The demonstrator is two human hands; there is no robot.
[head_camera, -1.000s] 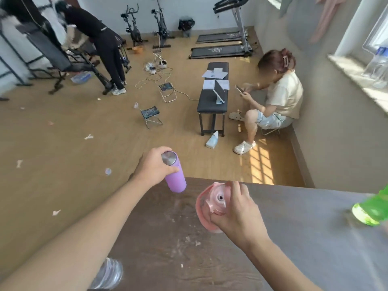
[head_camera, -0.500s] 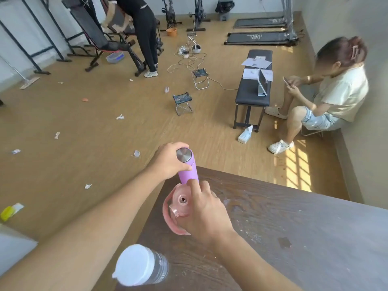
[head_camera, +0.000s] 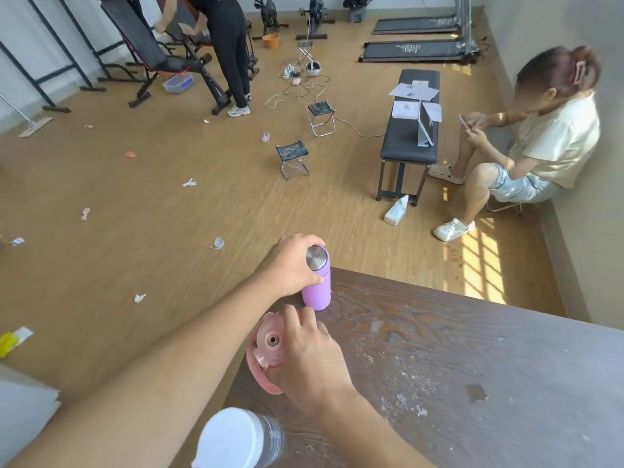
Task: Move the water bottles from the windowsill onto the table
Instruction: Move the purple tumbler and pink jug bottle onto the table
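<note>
A purple bottle (head_camera: 316, 292) with a steel cap stands upright at the far left corner of the dark wooden table (head_camera: 472, 366). My left hand (head_camera: 292, 265) grips it around the top. Just nearer, my right hand (head_camera: 310, 361) holds a pink bottle (head_camera: 266, 346) with a flip lid at the table's left edge; whether its base touches the table is hidden. A clear bottle with a white cap (head_camera: 236, 437) stands at the bottom edge of the view, under my left forearm. The windowsill is out of view.
A person in a cream shirt (head_camera: 540, 136) sits against the right wall by a black bench (head_camera: 408, 136). Another person (head_camera: 229, 49) stands by the gym equipment at the back. Two small folding stools (head_camera: 293, 160) and paper scraps lie on the wooden floor.
The view swung left, so the windowsill and a green bottle left the frame. Both hands came down with their bottles to the table's left corner; the purple bottle now rests on it.
</note>
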